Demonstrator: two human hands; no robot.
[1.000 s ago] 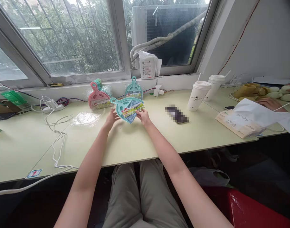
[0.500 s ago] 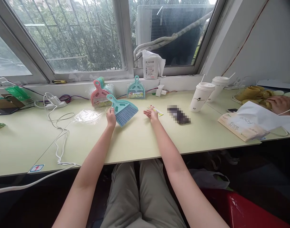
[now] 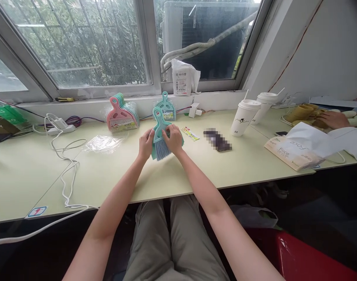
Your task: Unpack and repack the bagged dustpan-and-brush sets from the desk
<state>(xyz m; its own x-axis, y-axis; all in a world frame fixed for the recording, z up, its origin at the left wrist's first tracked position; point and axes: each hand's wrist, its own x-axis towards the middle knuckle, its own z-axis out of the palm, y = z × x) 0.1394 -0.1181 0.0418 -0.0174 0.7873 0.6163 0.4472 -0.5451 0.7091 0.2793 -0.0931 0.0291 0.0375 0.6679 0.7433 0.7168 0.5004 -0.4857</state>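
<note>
Upright above the table, a teal mini dustpan and brush set (image 3: 159,125) is held between my hands, its blue-grey bristles pointing down. My left hand (image 3: 145,144) is closed on its left edge, thumb in front. My right hand (image 3: 174,139) grips its right side, with the fingers over the front. Just right of that hand lies a printed card (image 3: 191,134). Behind stands another teal dustpan set (image 3: 168,111) in clear wrap. A row of wrapped dustpan sets (image 3: 121,117), pink in front, leans at the back left. Before it lies a crumpled clear plastic wrapper (image 3: 104,144).
To the right are a blurred dark object (image 3: 217,139), two white paper cups (image 3: 244,119) and a tissue pack (image 3: 292,150). Another person's hand (image 3: 333,118) rests by yellowish items. White cables (image 3: 69,171) trail across the left. A wrapped packet (image 3: 182,80) sits on the sill.
My right hand has moved from beside the card onto the dustpan and brush set. The set has turned more upright and shifted slightly right, with my left hand still on it.
</note>
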